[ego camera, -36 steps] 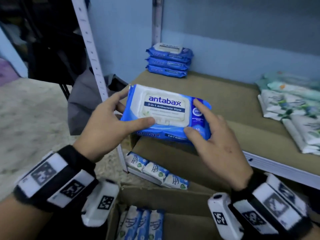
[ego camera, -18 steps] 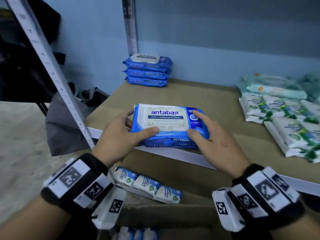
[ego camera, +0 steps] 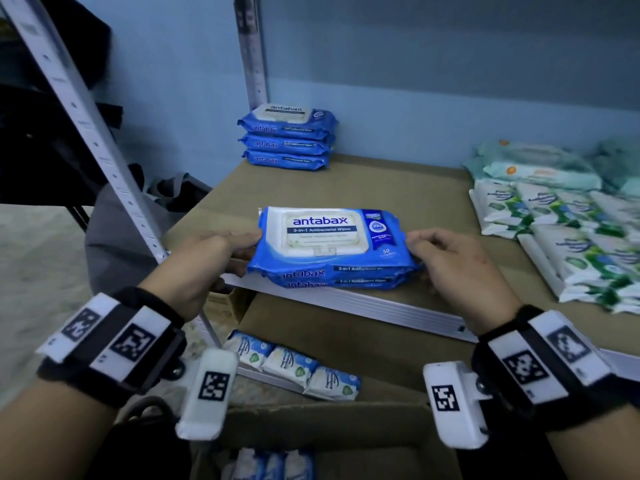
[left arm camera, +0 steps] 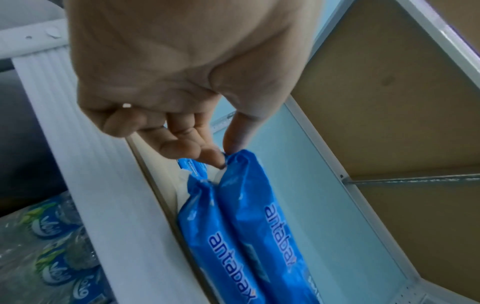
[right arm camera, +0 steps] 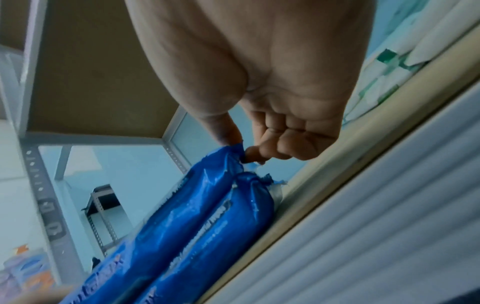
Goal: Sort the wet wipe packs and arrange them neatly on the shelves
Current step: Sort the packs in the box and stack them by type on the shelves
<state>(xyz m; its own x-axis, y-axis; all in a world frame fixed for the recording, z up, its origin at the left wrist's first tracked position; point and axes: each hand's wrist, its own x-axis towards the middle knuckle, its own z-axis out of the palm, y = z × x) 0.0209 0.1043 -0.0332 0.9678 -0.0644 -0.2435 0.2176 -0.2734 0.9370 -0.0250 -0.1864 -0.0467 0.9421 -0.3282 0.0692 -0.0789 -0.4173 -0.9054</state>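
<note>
You are partway through the sort. At the back left corner of the shelf (ego camera: 398,188) a stack of three blue antabax packs (ego camera: 289,136) already sits squared up against the wall. On the right side of the same shelf the white and green packs (ego camera: 571,244) lie in rows, with pale teal packs (ego camera: 533,168) behind them; those rows look a little loose and may want tidying.

The two blue packs in hand (ego camera: 332,247), one on top of the other, rest on the front edge of the shelf, well apart from the stack of three. Your left hand (ego camera: 204,258) pinches the crimped end seal of the top pack between thumb and fingertips (left arm camera: 210,158), and your right hand (ego camera: 457,268) pinches the opposite seal in the same way, so each grip is narrow and closed on the pair. By my reading, they belong with the blue stack, either on it or just beside it.

Plenty is left. On the lower shelf (ego camera: 346,341) three small white and blue packs (ego camera: 294,367) lie in a short row near the front. The cardboard box (ego camera: 329,420) below you holds more packs (ego camera: 273,464) standing on edge; how many, I cannot tell, as only their tops show.
</note>
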